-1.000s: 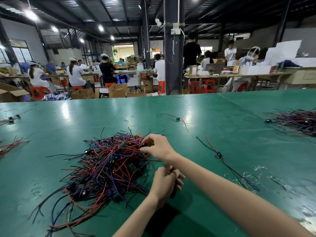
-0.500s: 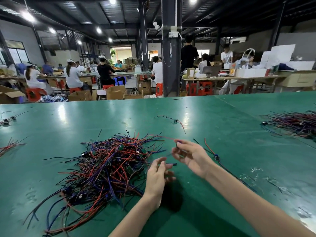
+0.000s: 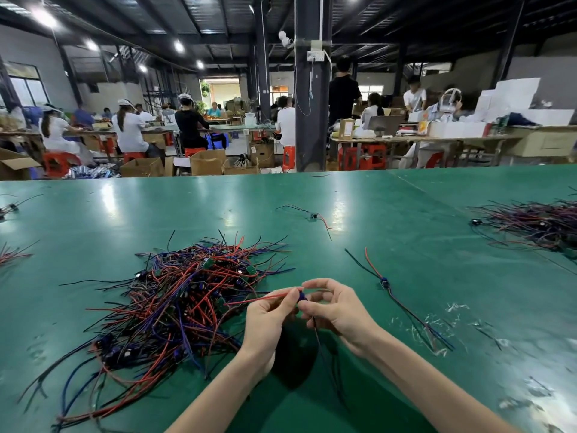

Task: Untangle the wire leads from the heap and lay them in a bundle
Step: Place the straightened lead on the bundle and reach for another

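Red lead (image 3: 269, 298), prob. 1, in L hand (image 3: 268, 321), R hand (image 3: 340, 311); 1 heap (image 3: 175, 307).

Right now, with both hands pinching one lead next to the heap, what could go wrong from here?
1. The red wire of the held wire lead reaches over the edge of the heap; pulling with the left hand and right hand could snag it and drag others along.
2. Its black wire hangs under the hands and may catch.
3. The one laid-out lead lies beside plastic scraps, which could get bundled in.
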`<act>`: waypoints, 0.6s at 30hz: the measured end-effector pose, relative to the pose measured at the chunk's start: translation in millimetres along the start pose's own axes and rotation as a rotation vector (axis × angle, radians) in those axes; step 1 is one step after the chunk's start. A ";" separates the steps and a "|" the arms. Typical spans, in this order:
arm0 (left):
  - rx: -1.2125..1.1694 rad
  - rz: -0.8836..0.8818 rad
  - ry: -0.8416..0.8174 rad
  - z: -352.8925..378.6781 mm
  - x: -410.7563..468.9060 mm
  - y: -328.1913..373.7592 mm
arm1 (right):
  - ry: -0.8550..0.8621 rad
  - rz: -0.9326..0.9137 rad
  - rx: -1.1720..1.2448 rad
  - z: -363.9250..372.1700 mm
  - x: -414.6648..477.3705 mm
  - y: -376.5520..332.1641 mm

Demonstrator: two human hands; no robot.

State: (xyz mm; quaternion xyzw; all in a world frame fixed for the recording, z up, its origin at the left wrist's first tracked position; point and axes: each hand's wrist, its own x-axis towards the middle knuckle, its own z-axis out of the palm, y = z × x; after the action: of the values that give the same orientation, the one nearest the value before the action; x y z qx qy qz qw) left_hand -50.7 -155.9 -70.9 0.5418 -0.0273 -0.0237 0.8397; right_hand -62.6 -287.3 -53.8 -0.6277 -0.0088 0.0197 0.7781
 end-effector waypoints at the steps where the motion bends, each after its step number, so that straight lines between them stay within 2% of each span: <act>1: -0.005 -0.002 -0.003 -0.3 -0.1 0.8 | -0.007 -0.010 -0.029 -1.0 0.0 -0.6; 7: 0.093 0.037 0.015 -3.8 0.6 4.9 | -0.074 -0.034 -0.157 -2.2 -0.5 -1.8; 11: 0.136 0.052 0.041 -6.8 3.3 5.9 | -0.056 0.002 -0.182 -2.9 1.5 -0.7; 15: 0.183 0.026 -0.039 -2.4 -1.1 5.7 | -0.008 0.009 -0.020 -6.2 5.7 4.2; 18: 0.241 0.054 0.018 3.7 1.3 11.0 | 0.025 0.016 0.130 -10.4 10.4 7.6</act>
State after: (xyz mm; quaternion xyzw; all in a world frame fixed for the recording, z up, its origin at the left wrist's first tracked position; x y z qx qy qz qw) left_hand -49.5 -154.8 -59.3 0.6382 -0.0368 0.0074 0.7690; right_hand -52.0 -295.4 -63.6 -0.5761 0.0072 0.0186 0.8172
